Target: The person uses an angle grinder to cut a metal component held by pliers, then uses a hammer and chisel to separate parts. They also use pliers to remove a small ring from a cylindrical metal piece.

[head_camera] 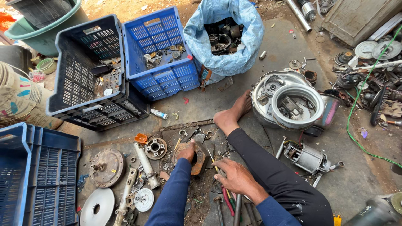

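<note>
Both hands: left hand (186, 151) grips rusty ring (197, 158).

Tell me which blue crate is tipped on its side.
The dark blue crate left of the brighter blue crate; it lies tilted, open side facing up-right, while the bright one stands upright.

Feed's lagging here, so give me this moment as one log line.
left hand: on rusty metal ring | right hand: resting on tools on the ground | blue crates behind | motor at right
</note>
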